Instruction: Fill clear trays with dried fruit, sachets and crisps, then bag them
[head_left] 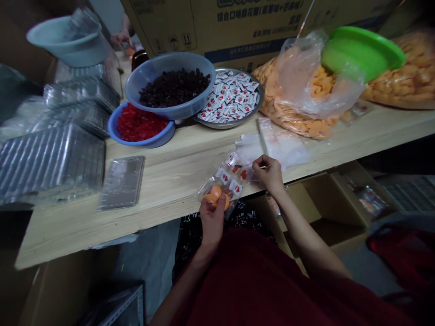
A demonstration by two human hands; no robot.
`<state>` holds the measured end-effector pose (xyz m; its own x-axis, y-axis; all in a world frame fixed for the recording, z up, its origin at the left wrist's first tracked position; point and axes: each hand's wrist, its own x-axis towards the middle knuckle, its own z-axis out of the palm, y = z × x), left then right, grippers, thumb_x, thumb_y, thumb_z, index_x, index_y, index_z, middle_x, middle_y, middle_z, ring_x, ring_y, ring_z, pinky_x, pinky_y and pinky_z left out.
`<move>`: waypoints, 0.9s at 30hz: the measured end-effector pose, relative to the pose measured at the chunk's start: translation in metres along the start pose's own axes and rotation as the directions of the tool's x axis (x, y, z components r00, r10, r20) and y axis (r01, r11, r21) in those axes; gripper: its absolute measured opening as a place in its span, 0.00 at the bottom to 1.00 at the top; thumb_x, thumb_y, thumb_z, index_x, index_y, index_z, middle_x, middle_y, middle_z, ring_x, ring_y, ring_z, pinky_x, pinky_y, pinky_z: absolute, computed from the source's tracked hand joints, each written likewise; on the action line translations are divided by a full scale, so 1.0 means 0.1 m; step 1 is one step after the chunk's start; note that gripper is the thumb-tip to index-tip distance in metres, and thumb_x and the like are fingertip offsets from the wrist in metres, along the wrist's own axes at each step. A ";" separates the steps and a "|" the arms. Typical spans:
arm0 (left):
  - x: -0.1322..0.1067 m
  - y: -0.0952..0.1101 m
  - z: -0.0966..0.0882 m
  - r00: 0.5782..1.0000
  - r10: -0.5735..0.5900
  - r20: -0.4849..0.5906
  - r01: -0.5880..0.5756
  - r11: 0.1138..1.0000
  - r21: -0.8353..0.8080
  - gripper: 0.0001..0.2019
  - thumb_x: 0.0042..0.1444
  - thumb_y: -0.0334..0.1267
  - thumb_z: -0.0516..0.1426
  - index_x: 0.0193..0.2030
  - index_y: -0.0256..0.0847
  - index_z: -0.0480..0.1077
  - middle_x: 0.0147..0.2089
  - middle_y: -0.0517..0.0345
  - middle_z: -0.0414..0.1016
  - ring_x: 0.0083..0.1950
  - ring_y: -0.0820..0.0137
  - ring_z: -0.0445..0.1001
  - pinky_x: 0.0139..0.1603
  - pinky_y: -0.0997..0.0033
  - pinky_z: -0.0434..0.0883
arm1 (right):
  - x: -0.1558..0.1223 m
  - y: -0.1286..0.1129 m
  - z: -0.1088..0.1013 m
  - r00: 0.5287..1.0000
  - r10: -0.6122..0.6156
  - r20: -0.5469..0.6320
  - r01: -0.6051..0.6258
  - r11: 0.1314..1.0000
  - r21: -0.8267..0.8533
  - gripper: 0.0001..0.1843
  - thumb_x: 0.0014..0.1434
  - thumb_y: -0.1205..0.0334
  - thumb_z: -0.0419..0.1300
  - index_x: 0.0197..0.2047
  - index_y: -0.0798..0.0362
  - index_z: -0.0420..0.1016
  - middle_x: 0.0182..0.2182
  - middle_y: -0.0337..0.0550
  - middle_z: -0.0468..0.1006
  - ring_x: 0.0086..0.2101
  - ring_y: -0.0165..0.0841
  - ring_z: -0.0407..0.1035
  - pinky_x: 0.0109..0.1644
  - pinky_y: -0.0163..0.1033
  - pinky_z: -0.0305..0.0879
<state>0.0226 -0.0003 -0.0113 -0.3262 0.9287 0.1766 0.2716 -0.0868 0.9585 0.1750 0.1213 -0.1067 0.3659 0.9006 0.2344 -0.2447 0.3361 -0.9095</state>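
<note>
Dark red fabric of the person's top [261,285] fills the bottom of the view, and both forearms reach from it toward a long pale wooden bench [68,237]. Behind the bench stands a large printed cardboard carton [217,27], with two big plastic bags of orange pieces [299,106] slumped against it. A green plastic plate [363,52] sits tilted on top, between the bags. Stacks of clear ribbed plastic trays [50,163] cover the bench's left end, a pale blue basin [68,40] stands tilted beyond them, and a co-worker's hand [120,38] shows at the far end. A blue bowl [170,56] of dark dried fruit overlaps the rim of a steel tray [234,123] heaped with red-and-white sachets, and a smaller blue bowl [149,142] of red pieces sits just beside the larger bowl. A single clear tray [121,182] lies alone on the wood, and a pile of flat clear bags [282,147] lies close to the right hand [268,174]. That hand is narrowly pinched on the upper end of a clear plastic bag [224,176], which lies over the bench's front edge. The left hand [212,222] is curled closed around the bag's lower end, where orange pieces [215,194] sit just above the fingers, while a few sachets and red pieces show through the film higher up
</note>
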 end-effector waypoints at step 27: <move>0.21 0.04 -0.22 0.948 -0.207 0.243 0.182 0.976 0.120 0.21 0.50 0.47 0.69 0.45 0.33 0.77 0.42 0.46 0.82 0.40 0.61 0.82 0.42 0.62 0.80 | 0.41 0.05 0.22 0.983 -0.033 0.183 0.082 0.961 -0.265 0.08 0.53 0.60 0.56 0.25 0.52 0.70 0.21 0.39 0.71 0.24 0.29 0.60 0.30 0.35 0.52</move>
<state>-0.0035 0.0112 0.0017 -0.1448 0.9858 -0.0853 0.3140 0.1275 0.9408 0.1684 0.1657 -0.0941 0.2032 0.9243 0.3232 0.0324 0.3235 -0.9457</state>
